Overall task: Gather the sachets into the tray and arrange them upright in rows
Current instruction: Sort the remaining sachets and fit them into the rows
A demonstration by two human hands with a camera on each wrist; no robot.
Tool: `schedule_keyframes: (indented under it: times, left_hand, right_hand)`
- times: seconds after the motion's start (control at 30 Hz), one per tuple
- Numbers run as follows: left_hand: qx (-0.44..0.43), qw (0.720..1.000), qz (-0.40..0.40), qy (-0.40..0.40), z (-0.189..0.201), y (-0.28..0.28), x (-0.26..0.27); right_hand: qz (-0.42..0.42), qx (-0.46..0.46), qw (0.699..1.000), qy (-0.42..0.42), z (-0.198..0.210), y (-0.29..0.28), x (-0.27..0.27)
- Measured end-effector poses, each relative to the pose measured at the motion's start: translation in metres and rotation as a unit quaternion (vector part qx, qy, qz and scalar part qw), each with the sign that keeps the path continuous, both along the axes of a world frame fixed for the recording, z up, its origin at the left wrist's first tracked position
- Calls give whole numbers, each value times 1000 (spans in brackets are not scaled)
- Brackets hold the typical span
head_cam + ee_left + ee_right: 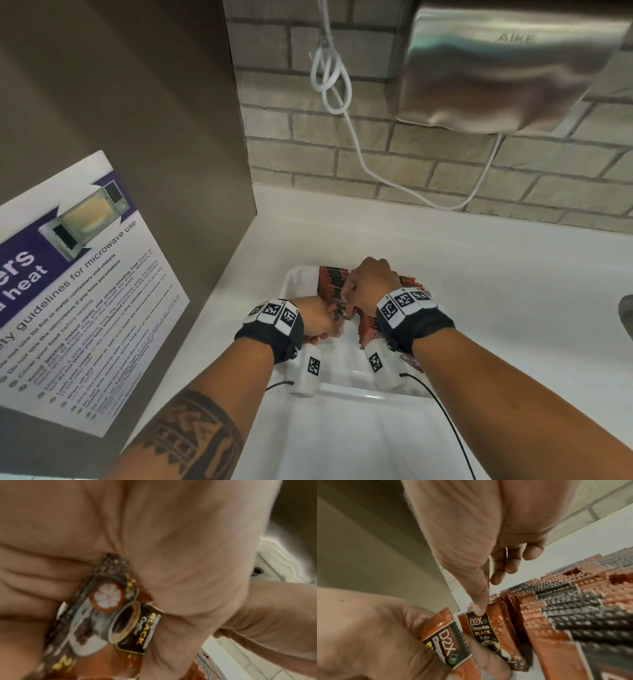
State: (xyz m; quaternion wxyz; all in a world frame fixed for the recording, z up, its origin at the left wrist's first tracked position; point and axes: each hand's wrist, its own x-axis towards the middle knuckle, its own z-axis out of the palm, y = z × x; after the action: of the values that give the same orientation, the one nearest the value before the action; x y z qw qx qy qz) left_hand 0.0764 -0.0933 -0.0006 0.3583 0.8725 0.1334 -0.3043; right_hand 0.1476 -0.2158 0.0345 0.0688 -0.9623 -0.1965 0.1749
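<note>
Both hands work over a white tray (291, 281) that sits on the white bench (479, 274) in the corner by a brick wall (445, 161); the left hand (317, 317) has its grip closed round a small bunch of sachets (106, 616), thumb on one side and curled fingers (34, 577) on the other, the packets printed "D2X" and "BLACK Coffee"; this bunch is held just above the tray's near-left part, beside the standing ones; the right hand (371, 282) reaches down onto the rows of sachets (565, 615) that stand upright in the far part of the tray, packed edge to edge, orange and black tops showing; its forefinger tip (478, 609) presses on the top edge of the nearest upright sachet (483, 630), with the other fingers loosely bent above the rows and holding nothing that I can see; a steel hand dryer (507, 65) hangs on the wall above, its white cord (342, 102) looping down; a microwave notice (78, 291) is fixed to the left panel.
</note>
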Motion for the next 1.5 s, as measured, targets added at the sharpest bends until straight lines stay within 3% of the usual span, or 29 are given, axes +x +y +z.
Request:
schedule_keyframes:
  times: [0.63, 0.7, 0.8, 0.93, 1.07, 1.27, 1.5]
  left_hand:
    - [-83, 995, 62, 6, -1, 7, -5]
    - [-153, 984, 88, -16, 2, 12, -8]
    - [-300, 943, 128, -68, 12, 17, -16]
    - [-340, 923, 136, -119, 18, 16, -20]
    - [-372, 912, 132, -113, 17, 18, -24]
    - [-295, 931, 161, -145, 15, 26, -27]
    - [-57, 988, 124, -73, 17, 37, -21]
  right_hand:
    - [3, 178, 983, 34, 16, -23, -6]
    - [13, 207, 976, 71, 19, -28, -12]
    - [15, 244, 964, 103, 20, -32, -16]
    - [-6, 296, 952, 81, 24, -34, -16]
    - [-10, 302, 950, 74, 32, -34, -15]
    - [-10, 285, 957, 42, 37, -30, -15]
    - [-17, 225, 974, 0, 41, -30, -9]
